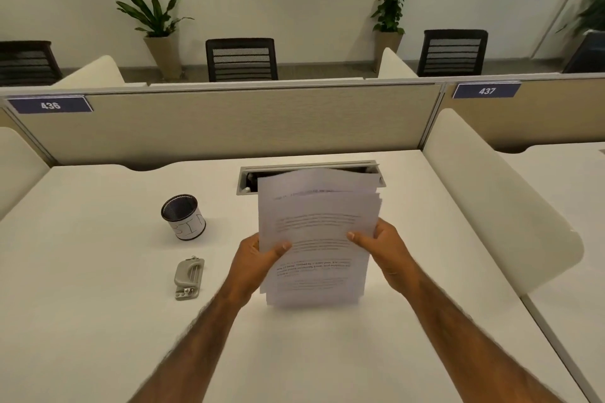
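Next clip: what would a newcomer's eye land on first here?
The papers, an uneven printed stack held upright at the middle of the white desk, with the left hand and right hand gripping its two sides. Next, to their left on the desk, stands a black mesh cup with a paper label and, nearer the person, lies a grey hole punch.

The left blue label reads 436 and the right blue label reads 437, both on the partition; handwriting on the mesh cup and print on the sheets are unreadable.
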